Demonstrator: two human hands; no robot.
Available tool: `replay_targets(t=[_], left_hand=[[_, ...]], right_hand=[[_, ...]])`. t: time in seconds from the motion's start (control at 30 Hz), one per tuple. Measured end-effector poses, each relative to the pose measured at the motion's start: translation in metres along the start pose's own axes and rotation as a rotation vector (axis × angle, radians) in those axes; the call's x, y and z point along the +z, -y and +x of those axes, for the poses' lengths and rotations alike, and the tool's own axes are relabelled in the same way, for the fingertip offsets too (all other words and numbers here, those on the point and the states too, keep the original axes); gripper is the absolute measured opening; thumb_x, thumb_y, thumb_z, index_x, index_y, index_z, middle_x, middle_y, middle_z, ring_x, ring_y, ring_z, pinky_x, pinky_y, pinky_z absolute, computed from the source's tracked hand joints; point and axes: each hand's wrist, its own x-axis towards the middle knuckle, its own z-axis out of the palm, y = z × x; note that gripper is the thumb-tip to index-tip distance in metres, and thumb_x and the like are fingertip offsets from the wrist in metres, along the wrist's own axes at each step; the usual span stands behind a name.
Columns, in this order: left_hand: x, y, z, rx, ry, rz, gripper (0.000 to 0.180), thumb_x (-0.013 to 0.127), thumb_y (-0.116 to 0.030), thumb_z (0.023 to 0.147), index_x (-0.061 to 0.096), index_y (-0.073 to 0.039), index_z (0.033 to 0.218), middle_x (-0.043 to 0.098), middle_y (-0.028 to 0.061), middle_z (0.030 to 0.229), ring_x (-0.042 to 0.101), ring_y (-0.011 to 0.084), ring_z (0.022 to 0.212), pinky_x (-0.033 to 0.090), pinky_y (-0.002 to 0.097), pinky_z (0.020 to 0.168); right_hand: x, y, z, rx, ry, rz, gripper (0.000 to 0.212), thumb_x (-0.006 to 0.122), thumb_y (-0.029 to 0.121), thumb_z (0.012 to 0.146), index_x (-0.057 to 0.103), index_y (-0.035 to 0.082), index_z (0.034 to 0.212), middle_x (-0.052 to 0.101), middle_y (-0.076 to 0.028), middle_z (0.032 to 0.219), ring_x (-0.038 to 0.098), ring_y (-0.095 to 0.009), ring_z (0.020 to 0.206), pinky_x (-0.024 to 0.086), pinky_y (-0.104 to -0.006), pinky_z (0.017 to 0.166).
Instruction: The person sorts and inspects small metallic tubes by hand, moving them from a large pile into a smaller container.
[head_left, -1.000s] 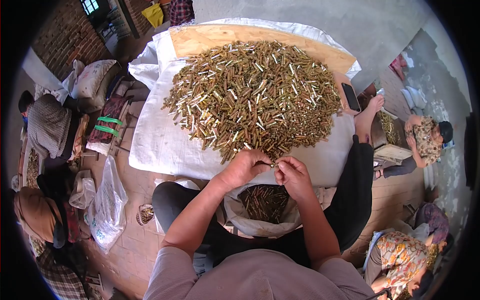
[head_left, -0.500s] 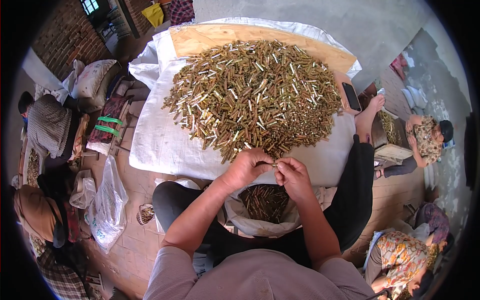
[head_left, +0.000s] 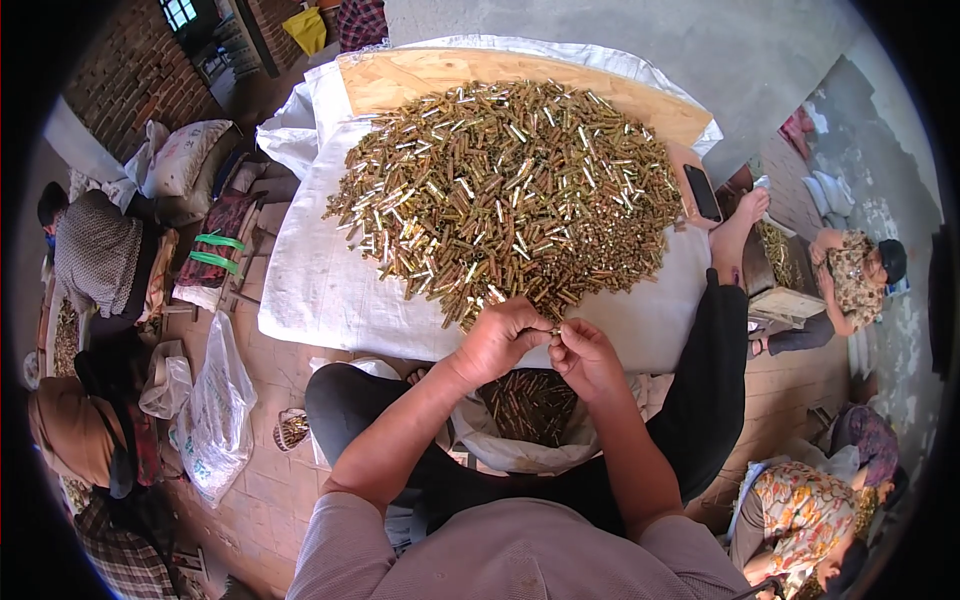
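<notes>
My left hand (head_left: 503, 338) and my right hand (head_left: 588, 356) meet at the near edge of a heap of small brass-coloured metal rods (head_left: 510, 190). Between their fingertips is a small brass-coloured metal piece (head_left: 555, 333), pinched from both sides and largely covered by the fingers. The heap spreads over a white woven sheet (head_left: 305, 290) on a raised work surface. Just below my hands, between my legs, an open white sack (head_left: 520, 459) holds many thin, darker copper-brown metal pieces (head_left: 532, 405).
A wooden board (head_left: 430, 72) edges the heap's far side. A black phone (head_left: 702, 192) lies at its right, near a bare foot (head_left: 740, 222). Co-workers sit on both sides. A clear plastic bag (head_left: 216, 420) and a small basket (head_left: 291, 429) stand on the left floor.
The fingers of both hands have shifted slightly around the small metal piece, which now shows less between them. My right hand has moved a little downward. The heap looks the same.
</notes>
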Motion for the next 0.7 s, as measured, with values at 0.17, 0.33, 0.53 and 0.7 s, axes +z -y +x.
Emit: replay_targets(t=[0.17, 0.33, 0.53, 0.7], left_hand=[[0.005, -0.001, -0.001, 0.020, 0.003, -0.061, 0.010, 0.076, -0.002, 0.081, 0.070, -0.003, 0.089, 0.066, 0.0079, 0.082, 0.067, 0.0209, 0.075, 0.053, 0.0309, 0.067], [0.011, 0.002, -0.003, -0.045, 0.001, -0.209, 0.007, 0.075, -0.002, 0.084, 0.070, -0.002, 0.090, 0.066, 0.0056, 0.082, 0.065, 0.0161, 0.076, 0.052, 0.0294, 0.069], [0.005, 0.000, 0.004, -0.068, 0.077, -0.144, 0.011, 0.075, -0.004, 0.083, 0.070, -0.001, 0.093, 0.068, 0.0100, 0.088, 0.067, 0.0234, 0.078, 0.053, 0.0336, 0.070], [-0.043, -0.024, 0.009, 0.096, 0.018, 0.357, 0.014, 0.075, -0.007, 0.081, 0.070, -0.002, 0.093, 0.068, 0.0143, 0.091, 0.067, 0.0313, 0.081, 0.053, 0.0379, 0.073]], right_hand=[[-0.006, -0.003, 0.000, 0.066, 0.063, 0.135, 0.009, 0.064, 0.016, 0.095, 0.062, 0.007, 0.097, 0.065, -0.004, 0.084, 0.061, -0.013, 0.071, 0.046, -0.0245, 0.056], [-0.008, -0.007, 0.001, 0.059, 0.112, 0.169, 0.008, 0.064, 0.015, 0.095, 0.063, 0.007, 0.096, 0.065, -0.003, 0.085, 0.061, -0.013, 0.071, 0.047, -0.0243, 0.057], [0.007, 0.008, -0.004, -0.046, -0.020, -0.041, 0.010, 0.065, 0.014, 0.093, 0.064, 0.004, 0.095, 0.066, -0.005, 0.080, 0.063, -0.014, 0.066, 0.048, -0.0247, 0.053], [-0.003, 0.038, -0.011, 0.025, 0.016, -0.627, 0.009, 0.067, 0.009, 0.089, 0.066, 0.001, 0.090, 0.066, -0.006, 0.073, 0.063, -0.013, 0.065, 0.047, -0.0244, 0.052]])
